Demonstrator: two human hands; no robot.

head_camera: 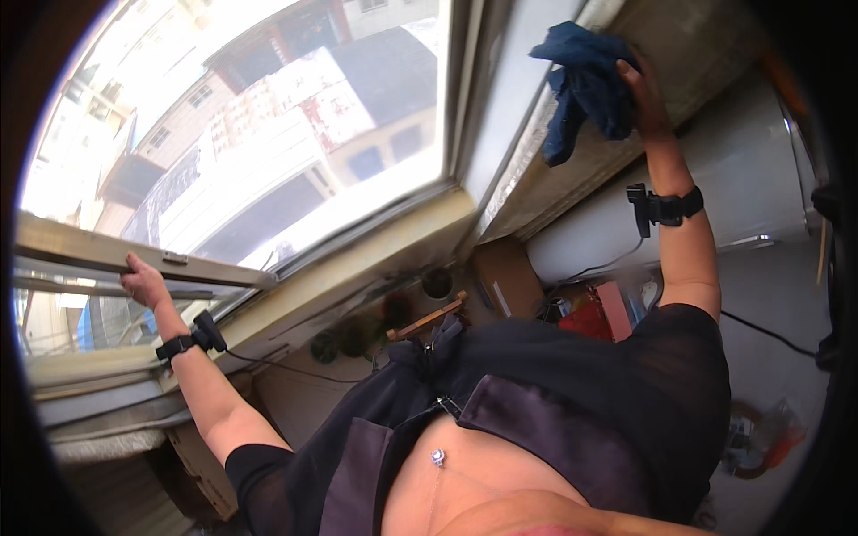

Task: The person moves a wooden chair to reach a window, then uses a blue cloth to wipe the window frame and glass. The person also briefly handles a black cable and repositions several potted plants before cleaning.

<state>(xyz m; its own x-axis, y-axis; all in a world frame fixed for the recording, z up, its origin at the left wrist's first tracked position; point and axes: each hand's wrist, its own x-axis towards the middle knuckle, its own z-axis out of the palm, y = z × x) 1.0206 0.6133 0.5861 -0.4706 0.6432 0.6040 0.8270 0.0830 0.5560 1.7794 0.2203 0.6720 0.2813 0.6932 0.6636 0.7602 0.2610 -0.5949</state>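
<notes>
My left hand [145, 281] grips the frame of a window sash [214, 269] at the left, the thumb lying over its edge. Up at the right, my right hand [645, 97] holds a crumpled dark blue cloth [586, 80] against the wall [697, 60] beside the window recess. Part of the cloth hangs down past the edge of the white reveal [503, 87]. The fingers of my right hand are partly hidden behind the cloth. Between my hands lies the window opening, with its pale sill [382, 234] below.
Roofs and buildings [301, 120] show outside, far below. Under the sill are potted plants [348, 338], a wooden bar [429, 315] and a cardboard box [506, 276]. A white cabinet-like surface [603, 201] stands at right. Cables run from both wrist-strapped devices [663, 206].
</notes>
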